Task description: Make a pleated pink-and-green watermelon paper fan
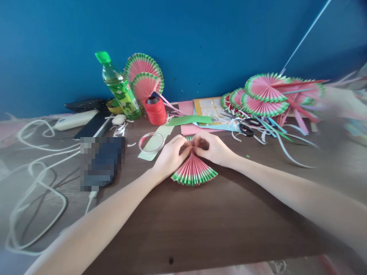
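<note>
Between my hands is a pleated paper fan (195, 170), pink with a green and white zigzag edge, its lower half spread toward me on the brown table. My left hand (173, 152) pinches the gathered middle of the folds from the left. From the right, my right hand (210, 148) grips the same spot, fingers curled and thumb pressed in. A small green end of the folds shows beyond my fingertips. Close to my left hand lie a roll of clear tape (151, 143) and a pale green paper strip (149, 155).
A red thread spool (156, 111), a green-capped bottle (120, 89) and finished fans (145, 70) stand at the back. More fans (266, 93), black scissors (247, 130) and paper strips lie at right. A phone (103, 162) and white cables (43, 179) occupy the left.
</note>
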Available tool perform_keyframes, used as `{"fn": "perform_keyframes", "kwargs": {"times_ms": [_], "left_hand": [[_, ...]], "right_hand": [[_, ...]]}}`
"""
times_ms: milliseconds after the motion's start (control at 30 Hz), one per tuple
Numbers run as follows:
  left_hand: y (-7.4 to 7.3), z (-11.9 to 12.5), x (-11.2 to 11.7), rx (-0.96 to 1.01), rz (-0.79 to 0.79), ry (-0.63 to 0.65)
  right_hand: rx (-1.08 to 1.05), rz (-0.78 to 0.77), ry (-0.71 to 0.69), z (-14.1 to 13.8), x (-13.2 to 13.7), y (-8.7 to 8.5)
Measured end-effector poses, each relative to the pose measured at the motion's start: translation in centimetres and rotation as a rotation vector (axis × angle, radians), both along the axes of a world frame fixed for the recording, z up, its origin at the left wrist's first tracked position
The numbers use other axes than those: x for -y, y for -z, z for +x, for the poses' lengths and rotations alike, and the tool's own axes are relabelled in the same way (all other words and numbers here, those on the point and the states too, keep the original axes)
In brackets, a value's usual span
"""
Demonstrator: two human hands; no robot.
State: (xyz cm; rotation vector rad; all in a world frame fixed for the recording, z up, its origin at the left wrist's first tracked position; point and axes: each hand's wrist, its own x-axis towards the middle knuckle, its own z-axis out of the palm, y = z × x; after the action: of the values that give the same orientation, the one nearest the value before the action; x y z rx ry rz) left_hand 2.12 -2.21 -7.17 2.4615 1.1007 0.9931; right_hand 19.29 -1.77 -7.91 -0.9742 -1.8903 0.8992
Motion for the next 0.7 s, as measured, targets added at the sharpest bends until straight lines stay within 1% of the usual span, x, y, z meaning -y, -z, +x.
{"fn": "perform_keyframes", "kwargs": {"times_ms": [167,267,433,533,700], "left_hand": [[0.11,-0.09,-0.27,0.035,-0.085,0.012],[0.20,-0.14,-0.40,0.078,-0.148,0.025],[0.11,-0.16,-0.48,0.132,-0.228,0.011],[0.04,-0.18,-0.44,0.138,-0.243,0.015],[-0.02,-0.21,-0.39,0.146,-0.277,0.028]], "right_hand": [[-0.109,-0.139,-0.070,0.28,-0.34,0.14],[-0.139,-0.179,-0.097,0.49,-0.50,0.13],[-0.172,-0.244,-0.127,0.68,-0.61,-0.06],[-0.123,-0.229,-0.119,0.65,-0.60,-0.09],[-0.043,-0.133,-0.075,0.64,-0.65,0.04]]}}
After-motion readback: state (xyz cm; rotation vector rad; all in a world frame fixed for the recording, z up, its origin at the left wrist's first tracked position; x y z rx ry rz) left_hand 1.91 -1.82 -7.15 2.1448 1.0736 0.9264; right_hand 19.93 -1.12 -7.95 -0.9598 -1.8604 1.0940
